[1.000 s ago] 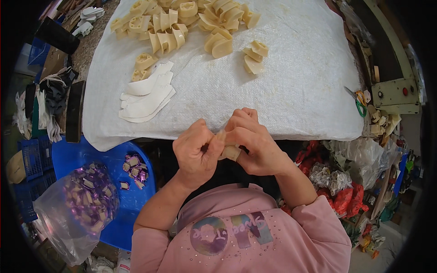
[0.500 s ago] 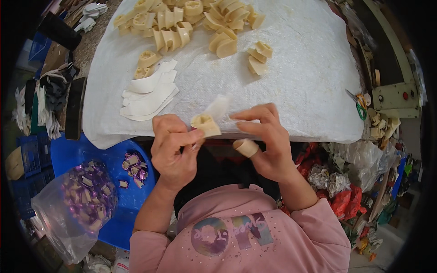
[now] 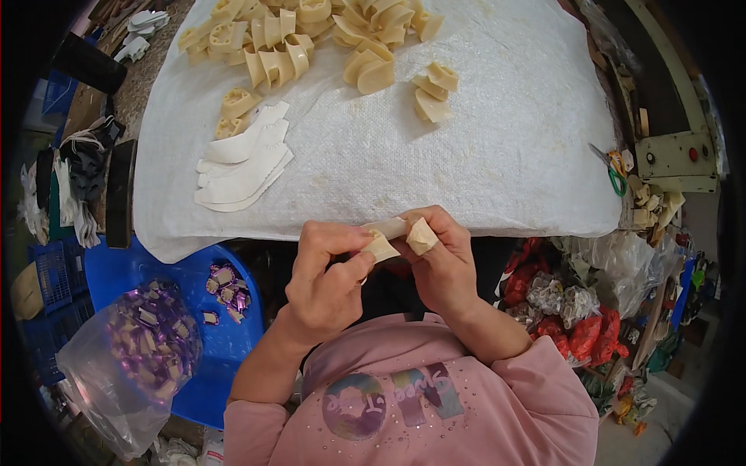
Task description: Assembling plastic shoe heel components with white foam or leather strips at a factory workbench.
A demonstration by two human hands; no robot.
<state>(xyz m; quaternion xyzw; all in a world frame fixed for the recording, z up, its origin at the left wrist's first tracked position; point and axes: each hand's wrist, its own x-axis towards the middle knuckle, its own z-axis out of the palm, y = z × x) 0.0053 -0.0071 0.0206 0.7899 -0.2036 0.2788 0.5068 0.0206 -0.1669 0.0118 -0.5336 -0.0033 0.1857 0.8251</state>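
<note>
Just off the table's near edge, my left hand [image 3: 330,272] is closed, pinching a small cream-coloured curved piece [image 3: 381,246] between thumb and fingers. A thin white strip [image 3: 389,227] stretches from that piece across to my right hand [image 3: 443,260], whose thumb and fingers pinch its other end. My right thumb wears a beige finger cover [image 3: 420,236]. Beyond my left hand, a fanned stack of white curved cut pieces [image 3: 245,175] lies on the table, touching two cream moulded pieces [image 3: 238,102]. My fingers partly hide the held piece.
White woven sheeting [image 3: 466,171] covers the table. A heap of cream moulded pieces [image 3: 280,58] lies at the far side, with a smaller group [image 3: 433,93] nearer. Scissors [image 3: 614,175] rest at the right edge. A blue tub [image 3: 225,365] with purple-wrapped pieces [image 3: 155,334] stands at left.
My right hand has moved left and closed on the white strip; before, it was apart with fingers spread. My left hand has shifted right and slightly nearer with the cream piece.
</note>
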